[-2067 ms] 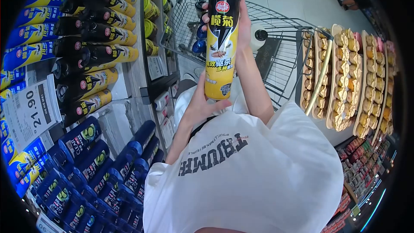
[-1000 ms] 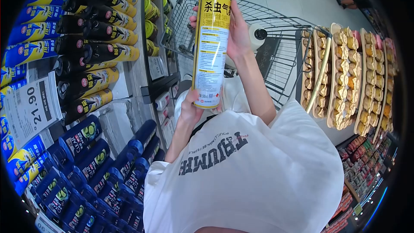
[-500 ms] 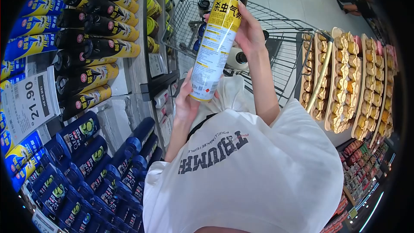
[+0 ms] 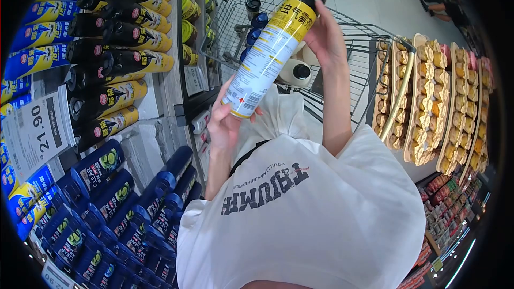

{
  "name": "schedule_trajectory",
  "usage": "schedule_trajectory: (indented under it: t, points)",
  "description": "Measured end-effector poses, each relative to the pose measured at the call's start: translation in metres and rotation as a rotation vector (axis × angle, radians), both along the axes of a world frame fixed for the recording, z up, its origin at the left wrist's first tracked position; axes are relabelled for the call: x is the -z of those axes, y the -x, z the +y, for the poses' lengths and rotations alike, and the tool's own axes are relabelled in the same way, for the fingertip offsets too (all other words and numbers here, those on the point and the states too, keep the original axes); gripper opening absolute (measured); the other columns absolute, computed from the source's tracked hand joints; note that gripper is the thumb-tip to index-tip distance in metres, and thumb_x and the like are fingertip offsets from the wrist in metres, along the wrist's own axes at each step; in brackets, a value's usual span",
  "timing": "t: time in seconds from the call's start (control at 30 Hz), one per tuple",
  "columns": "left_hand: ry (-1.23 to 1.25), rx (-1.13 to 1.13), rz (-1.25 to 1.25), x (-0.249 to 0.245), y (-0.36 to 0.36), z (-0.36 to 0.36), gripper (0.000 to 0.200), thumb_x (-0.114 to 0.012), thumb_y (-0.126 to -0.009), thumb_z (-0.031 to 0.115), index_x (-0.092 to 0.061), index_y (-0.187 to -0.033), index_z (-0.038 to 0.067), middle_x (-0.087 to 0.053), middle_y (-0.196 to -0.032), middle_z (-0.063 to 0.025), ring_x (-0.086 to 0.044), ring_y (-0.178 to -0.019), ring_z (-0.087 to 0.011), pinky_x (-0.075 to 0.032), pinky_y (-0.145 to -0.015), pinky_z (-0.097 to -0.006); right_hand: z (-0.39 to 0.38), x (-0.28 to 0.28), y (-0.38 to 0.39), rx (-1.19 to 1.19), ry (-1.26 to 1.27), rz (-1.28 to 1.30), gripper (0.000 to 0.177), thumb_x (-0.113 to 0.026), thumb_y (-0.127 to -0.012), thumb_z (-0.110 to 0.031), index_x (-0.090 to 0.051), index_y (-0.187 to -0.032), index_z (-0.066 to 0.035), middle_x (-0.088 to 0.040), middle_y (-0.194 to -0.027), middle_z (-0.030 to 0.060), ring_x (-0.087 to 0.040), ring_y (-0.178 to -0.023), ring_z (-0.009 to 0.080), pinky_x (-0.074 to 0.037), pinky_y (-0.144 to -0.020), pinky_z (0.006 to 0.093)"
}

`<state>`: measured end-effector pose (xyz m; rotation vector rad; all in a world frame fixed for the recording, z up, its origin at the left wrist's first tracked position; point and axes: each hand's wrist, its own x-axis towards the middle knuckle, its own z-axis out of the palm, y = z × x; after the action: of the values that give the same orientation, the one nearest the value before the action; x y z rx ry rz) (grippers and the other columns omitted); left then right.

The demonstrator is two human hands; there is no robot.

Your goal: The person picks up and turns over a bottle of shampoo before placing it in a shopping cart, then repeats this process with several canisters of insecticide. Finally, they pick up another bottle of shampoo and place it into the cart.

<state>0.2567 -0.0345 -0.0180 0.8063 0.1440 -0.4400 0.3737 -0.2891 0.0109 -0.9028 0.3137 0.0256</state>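
Note:
A large spray can point(image 4: 267, 56) with a white and yellow label and a black cap is held up between both hands, tilted with its cap to the upper right. My left hand point(image 4: 227, 120) grips the bottom end of the can. Near the cap, the fingers of my right hand point(image 4: 327, 37) are wrapped round the can's upper side. Behind the can stands a wire shopping cart point(image 4: 353, 53) holding blue-capped bottles and a white bottle point(image 4: 294, 72) with a black cap.
Shelves on the left carry black and yellow spray cans point(image 4: 142, 61), a price tag point(image 4: 40, 128) and dark blue bottles point(image 4: 96, 166). Stacked egg trays point(image 4: 425, 101) are at the right. Part of another person point(image 4: 441, 10) shows at the upper right.
The can has tilted further, its cap moving right and down and its base shifting slightly left and up. Both hands have moved with it, and more of the cart's bottles shows.

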Motion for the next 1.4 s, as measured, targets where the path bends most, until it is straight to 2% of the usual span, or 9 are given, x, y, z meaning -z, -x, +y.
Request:
schedule_trajectory:
  t: [0.1, 0.2, 0.3, 0.5, 0.9, 1.0, 1.1, 1.2, 1.4]
  points:
    - [-0.035, -0.068, -0.003, -0.003, -0.005, 0.010, 0.086, -0.061, -0.085, 0.045, -0.035, -0.150, -0.006, -0.065, -0.122, -0.0202, -0.070, -0.075, -0.0313, -0.052, -0.055, -0.0349, -0.029, 0.016, 0.003, -0.067, -0.285, -0.110, 0.044, -0.050, -0.103, -0.037, -0.058, -0.130, -0.004, -0.064, -0.126, 0.0139, -0.064, -0.114, 0.0285, -0.056, -0.091, 0.0514]
    - [-0.022, -0.122, -0.019, -0.010, -0.012, 0.014, 0.079, -0.054, -0.093, 0.048, -0.037, -0.149, -0.005, -0.065, -0.122, -0.0182, -0.069, -0.070, -0.0248, -0.048, -0.048, -0.0303, -0.042, 0.028, 0.012, -0.085, -0.342, -0.127, 0.047, -0.047, -0.103, -0.039, -0.057, -0.131, -0.004, -0.063, -0.131, 0.0137, -0.063, -0.116, 0.0279, -0.055, -0.091, 0.0519]
    - [0.001, -0.176, 0.015, -0.014, -0.017, 0.016, 0.071, -0.047, -0.099, 0.049, -0.040, -0.148, -0.003, -0.065, -0.121, -0.0157, -0.067, -0.070, -0.0209, -0.045, -0.044, -0.0278, -0.053, 0.036, 0.026, -0.091, -0.390, -0.122, 0.057, -0.046, -0.100, -0.048, -0.054, -0.137, -0.005, -0.062, -0.134, 0.0129, -0.060, -0.121, 0.0282, -0.054, -0.090, 0.0523]
    - [-0.036, -0.199, 0.085, -0.018, -0.026, 0.014, 0.063, -0.040, -0.104, 0.050, -0.050, -0.140, 0.000, -0.068, -0.111, -0.0091, -0.061, -0.065, -0.0108, -0.040, -0.040, -0.0254, -0.074, 0.054, 0.043, -0.168, -0.512, -0.145, 0.069, -0.050, -0.097, -0.050, -0.047, -0.143, 0.001, -0.055, -0.143, 0.0217, -0.054, -0.130, 0.0429, -0.050, -0.094, 0.0706]
    - [-0.145, -0.197, 0.173, -0.016, -0.034, 0.017, 0.065, -0.033, -0.106, 0.052, -0.054, -0.137, -0.001, -0.071, -0.103, -0.0083, -0.054, -0.052, -0.0084, -0.037, -0.038, -0.0221, -0.072, 0.071, 0.049, -0.152, -0.338, -0.147, 0.056, -0.043, -0.103, -0.042, -0.055, -0.137, 0.000, -0.059, -0.138, 0.0222, -0.060, -0.123, 0.0405, -0.055, -0.091, 0.0661]
    - [-0.152, -0.171, 0.145, -0.014, -0.035, 0.018, 0.066, -0.038, -0.105, 0.054, -0.051, -0.140, 0.001, -0.069, -0.103, -0.0072, -0.054, -0.052, -0.0093, -0.038, -0.040, -0.0215, -0.072, 0.071, 0.050, -0.137, -0.335, -0.136, 0.056, -0.044, -0.103, -0.043, -0.055, -0.137, 0.000, -0.059, -0.138, 0.0219, -0.061, -0.123, 0.0398, -0.055, -0.091, 0.0646]
    - [-0.142, -0.224, 0.044, -0.017, -0.034, 0.015, 0.062, -0.057, -0.099, 0.043, -0.045, -0.144, 0.003, -0.066, -0.104, -0.0073, -0.054, -0.054, -0.0101, -0.039, -0.043, -0.0213, -0.070, 0.069, 0.051, -0.116, -0.325, -0.117, 0.057, -0.044, -0.103, -0.043, -0.055, -0.138, 0.000, -0.059, -0.138, 0.0217, -0.061, -0.123, 0.0394, -0.055, -0.091, 0.0642]
    - [-0.177, -0.205, 0.022, -0.019, -0.036, 0.019, 0.067, -0.073, -0.088, 0.019, -0.039, -0.144, 0.004, -0.066, -0.101, -0.0098, -0.058, -0.061, -0.0116, -0.042, -0.050, -0.0232, -0.069, 0.068, 0.053, -0.118, -0.301, -0.097, 0.059, -0.044, -0.103, -0.045, -0.052, -0.139, 0.002, -0.060, -0.137, 0.0221, -0.061, -0.122, 0.0387, -0.058, -0.088, 0.0623]
    - [-0.252, -0.402, -0.087, -0.032, -0.038, 0.028, 0.080, -0.080, -0.077, 0.008, -0.035, -0.143, 0.004, -0.066, -0.106, -0.0121, -0.063, -0.076, -0.0116, -0.045, -0.052, -0.0230, -0.059, 0.071, 0.054, -0.290, -0.308, 0.074, 0.081, -0.034, -0.104, -0.060, -0.044, -0.141, 0.011, -0.060, -0.133, 0.0246, -0.068, -0.111, 0.0370, -0.065, -0.072, 0.0531]
